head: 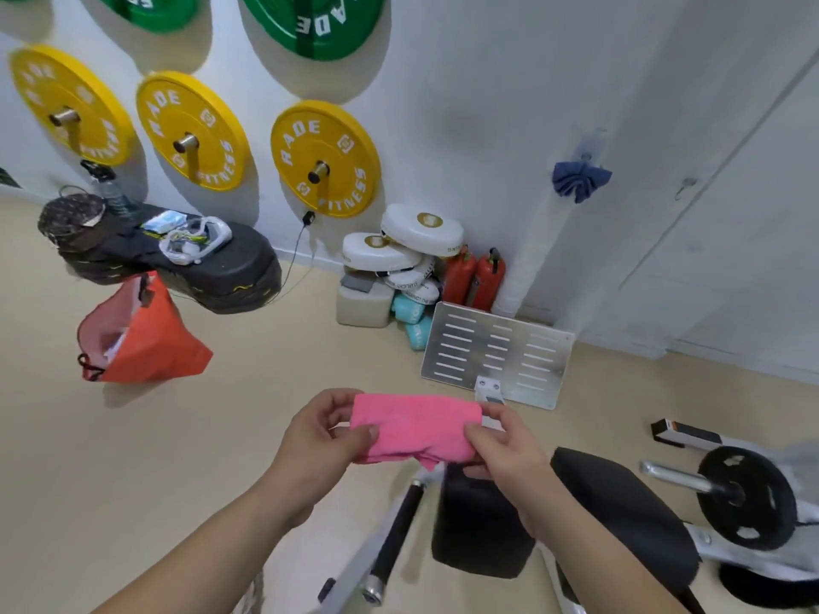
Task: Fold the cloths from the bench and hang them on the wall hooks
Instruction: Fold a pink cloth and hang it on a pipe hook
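Observation:
A pink cloth (414, 425), folded into a short band, is held up in front of me above the floor. My left hand (321, 440) pinches its left end and my right hand (509, 449) pinches its right end. A blue cloth (580, 179) hangs bunched from a hook (587, 150) on the white wall at the right. Farther right, a second wall hook (686, 186) has nothing on it. The black padded bench (620, 516) lies below my right forearm, with no cloth showing on it.
Yellow weight plates (325, 159) hang on wall pegs at left. A black stack of steps (168, 259) and an orange bag (142, 339) sit left. White pads, red extinguishers (474, 279) and a slotted metal plate (496, 354) stand by the wall. A loaded barbell (744, 494) lies right.

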